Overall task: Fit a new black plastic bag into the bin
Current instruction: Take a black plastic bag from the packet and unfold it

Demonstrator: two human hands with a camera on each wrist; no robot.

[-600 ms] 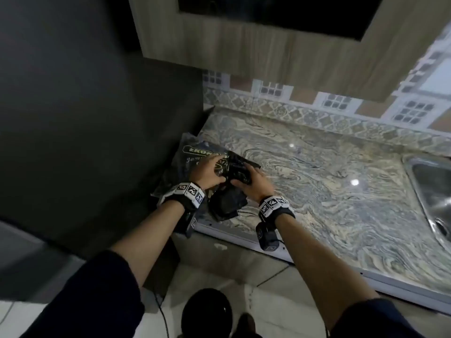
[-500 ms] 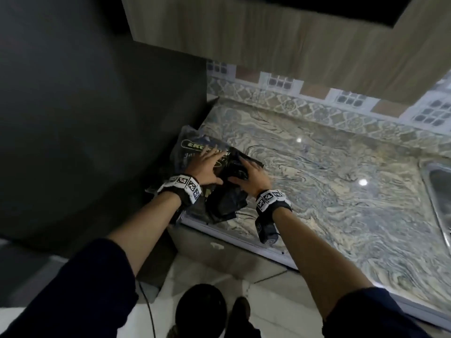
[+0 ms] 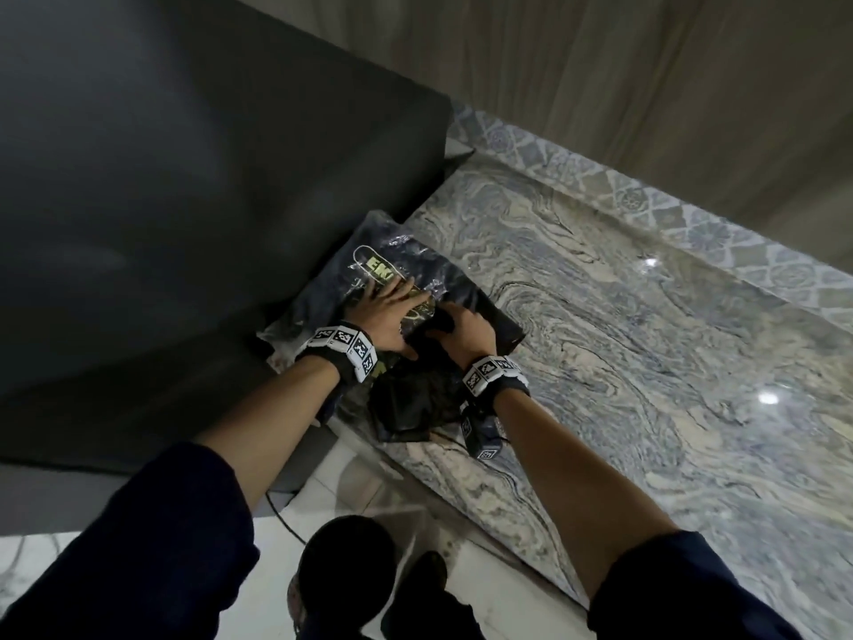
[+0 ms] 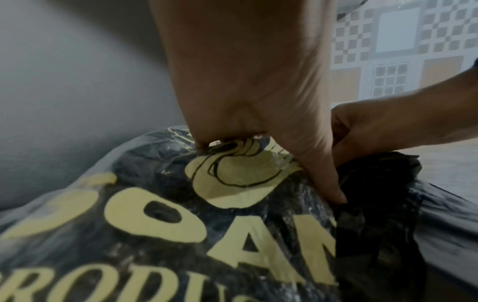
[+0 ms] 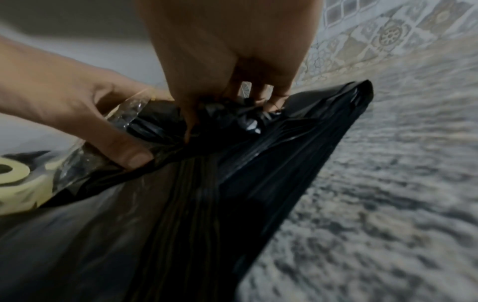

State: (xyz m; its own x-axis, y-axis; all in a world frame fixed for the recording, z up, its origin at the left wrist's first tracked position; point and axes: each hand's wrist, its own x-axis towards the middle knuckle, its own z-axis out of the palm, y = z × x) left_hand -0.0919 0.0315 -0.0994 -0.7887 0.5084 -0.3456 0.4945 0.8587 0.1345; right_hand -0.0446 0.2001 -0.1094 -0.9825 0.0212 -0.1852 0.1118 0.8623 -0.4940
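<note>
The left hand (image 3: 387, 311) lies flat, fingers stretched out and spread, pressing down on a clear plastic packet printed with pale yellow lettering and stuffed with black bags (image 3: 369, 265); in the left wrist view (image 4: 243, 85) its thumb tip pushes into the packet's edge, just where black plastic spills out. The right hand (image 3: 466, 326), touching it at the middle of the head view, has its fingers curled into a bunch of crumpled black plastic bag (image 3: 411, 399), and the right wrist view (image 5: 227, 61) shows the fingertips (image 5: 274, 98) gripping that gathered plastic (image 5: 232, 183) while the rest of the folded, pleated sheet runs down toward the bottom of the frame. In the head view the drawn-out part of the bag lies in a dark heap below the two wrists, at the near edge of the grey and cream marbled stone worktop (image 3: 646, 362), which fills the right half of the frame. The packet sits at the worktop's left end, touching a large dark grey appliance body (image 3: 184, 177) that takes up the upper left. A band of patterned blue-grey tiles (image 3: 623, 196) runs along the back of the worktop, with wood-grain cabinet fronts (image 3: 646, 85) above it at the upper right. Both wrists carry black straps with white square-marked bands (image 3: 344, 343). At the bottom centre a rounded black object (image 3: 346, 565) stands on the pale tiled floor (image 3: 360, 482); what it is cannot be told.
</note>
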